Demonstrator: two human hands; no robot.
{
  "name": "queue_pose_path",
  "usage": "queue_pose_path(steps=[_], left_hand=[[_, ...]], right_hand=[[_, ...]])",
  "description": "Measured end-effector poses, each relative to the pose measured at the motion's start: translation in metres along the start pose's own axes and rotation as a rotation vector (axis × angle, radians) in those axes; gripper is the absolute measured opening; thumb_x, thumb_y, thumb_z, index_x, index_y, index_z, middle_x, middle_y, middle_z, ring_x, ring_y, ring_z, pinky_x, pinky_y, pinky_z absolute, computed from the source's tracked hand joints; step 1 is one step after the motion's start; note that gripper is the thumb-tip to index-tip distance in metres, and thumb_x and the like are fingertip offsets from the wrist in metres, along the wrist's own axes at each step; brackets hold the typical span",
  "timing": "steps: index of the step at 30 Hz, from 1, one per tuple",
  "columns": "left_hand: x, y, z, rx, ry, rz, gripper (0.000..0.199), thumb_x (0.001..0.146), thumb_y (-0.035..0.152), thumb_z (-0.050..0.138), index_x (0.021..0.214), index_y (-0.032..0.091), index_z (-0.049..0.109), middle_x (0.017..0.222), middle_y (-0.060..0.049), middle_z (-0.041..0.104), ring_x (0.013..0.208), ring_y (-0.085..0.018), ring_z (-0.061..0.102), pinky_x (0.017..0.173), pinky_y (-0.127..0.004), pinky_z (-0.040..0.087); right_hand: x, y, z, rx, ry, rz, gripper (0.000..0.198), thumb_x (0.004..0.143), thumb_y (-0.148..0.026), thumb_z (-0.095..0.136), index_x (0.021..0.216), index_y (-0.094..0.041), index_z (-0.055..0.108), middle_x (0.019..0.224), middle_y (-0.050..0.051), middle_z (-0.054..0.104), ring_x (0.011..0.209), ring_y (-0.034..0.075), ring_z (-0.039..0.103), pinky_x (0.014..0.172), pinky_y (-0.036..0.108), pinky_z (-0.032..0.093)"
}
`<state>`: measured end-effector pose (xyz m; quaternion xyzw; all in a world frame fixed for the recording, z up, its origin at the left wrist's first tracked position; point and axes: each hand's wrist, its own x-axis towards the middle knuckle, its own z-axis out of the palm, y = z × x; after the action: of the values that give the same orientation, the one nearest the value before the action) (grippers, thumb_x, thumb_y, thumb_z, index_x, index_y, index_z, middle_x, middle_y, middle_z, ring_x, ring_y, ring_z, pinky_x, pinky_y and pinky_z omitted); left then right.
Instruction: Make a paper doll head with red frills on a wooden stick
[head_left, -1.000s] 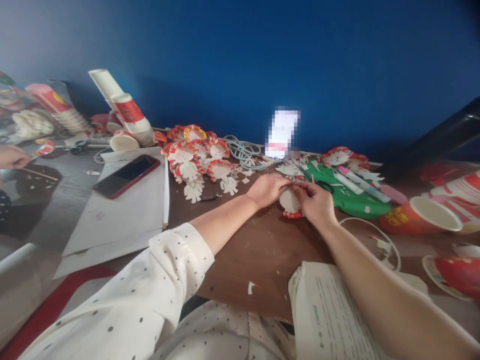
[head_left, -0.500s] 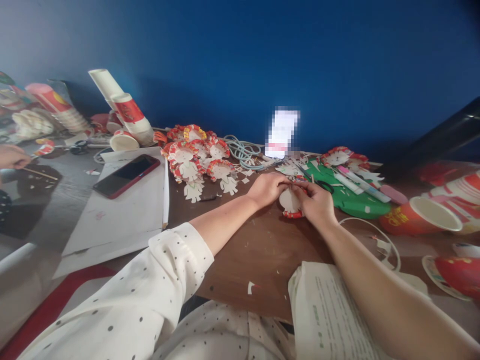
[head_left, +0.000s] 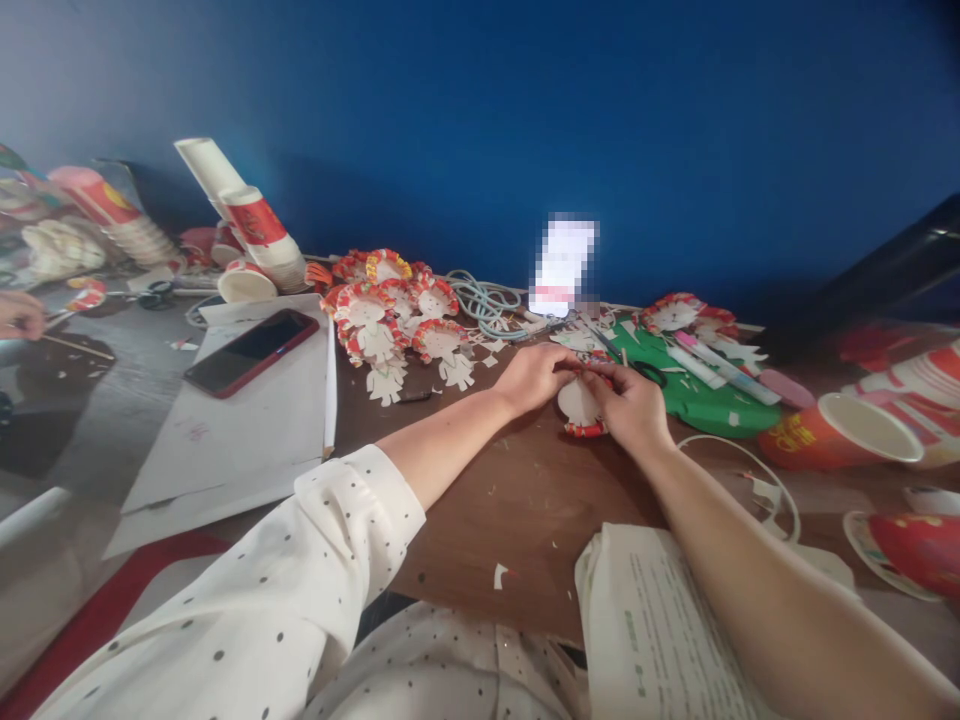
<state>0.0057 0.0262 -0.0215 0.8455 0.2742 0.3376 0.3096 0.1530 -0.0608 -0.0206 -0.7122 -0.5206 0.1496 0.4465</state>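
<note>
A round white paper-cup craft (head_left: pixel 579 402) with a red, curled rim is pinched between my two hands, low over the brown table (head_left: pixel 517 490). My left hand (head_left: pixel 541 378) grips its far left edge with closed fingers. On the right edge, my right hand (head_left: pixel 630 402) presses with thumb and fingers, hiding part of the rim. To the left lies a pile of similar paper lion-like figures (head_left: pixel 442 342) with red and orange frilled rims and white cut-out bodies. More such figures (head_left: pixel 675 313) rest beyond my right hand.
A green sheet (head_left: pixel 694 410) carries pens and scissors (head_left: pixel 651 374). An orange paper cup (head_left: pixel 802 437) lies at right. On the left are a dark phone (head_left: pixel 253 352), stacked paper cups (head_left: pixel 262 235) and another person's hand (head_left: pixel 21 315). A lit phone (head_left: pixel 564 268) leans against the wall.
My hands and the paper-cup craft stay almost in place. The other person's hand at the far left has shifted slightly left.
</note>
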Motion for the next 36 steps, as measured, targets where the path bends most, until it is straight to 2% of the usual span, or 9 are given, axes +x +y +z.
queue_pose_path(steps=[7, 16, 24, 36], left_hand=[[-0.0031, 0.0012, -0.0008, -0.019, -0.015, -0.003, 0.016, 0.089, 0.019, 0.059, 0.097, 0.02, 0.074, 0.099, -0.003, 0.075, 0.095, -0.019, 0.068, 0.088, -0.032, 0.052], [-0.0014, -0.002, 0.0013, -0.138, -0.021, -0.028, 0.018, 0.085, 0.019, 0.064, 0.099, 0.022, 0.076, 0.099, -0.001, 0.076, 0.093, -0.016, 0.069, 0.085, -0.028, 0.052], [-0.0003, 0.0043, -0.0029, -0.122, -0.068, -0.076, 0.019, 0.089, 0.022, 0.061, 0.099, 0.023, 0.077, 0.1, -0.002, 0.076, 0.095, -0.018, 0.069, 0.084, -0.028, 0.051], [-0.0001, 0.0045, -0.0033, -0.154, -0.025, -0.111, 0.014, 0.085, 0.02, 0.066, 0.094, 0.019, 0.076, 0.094, -0.003, 0.075, 0.089, -0.017, 0.068, 0.082, -0.028, 0.05]], right_hand=[[0.0002, -0.0012, 0.0003, 0.01, -0.001, 0.017, 0.037, 0.078, -0.044, 0.064, 0.098, -0.015, 0.077, 0.091, 0.009, 0.076, 0.084, 0.025, 0.069, 0.076, 0.036, 0.052], [0.0, 0.0018, -0.0005, 0.015, 0.003, 0.003, 0.037, 0.079, -0.045, 0.063, 0.097, -0.015, 0.077, 0.089, 0.009, 0.076, 0.082, 0.025, 0.069, 0.077, 0.037, 0.052], [0.0015, 0.0016, -0.0013, 0.005, 0.008, 0.001, 0.04, 0.078, -0.046, 0.063, 0.098, -0.015, 0.077, 0.089, 0.01, 0.076, 0.082, 0.025, 0.069, 0.076, 0.036, 0.052], [0.0002, -0.0014, -0.0015, 0.014, 0.013, -0.008, 0.039, 0.077, -0.045, 0.063, 0.097, -0.014, 0.077, 0.089, 0.009, 0.076, 0.081, 0.024, 0.069, 0.075, 0.035, 0.052]])
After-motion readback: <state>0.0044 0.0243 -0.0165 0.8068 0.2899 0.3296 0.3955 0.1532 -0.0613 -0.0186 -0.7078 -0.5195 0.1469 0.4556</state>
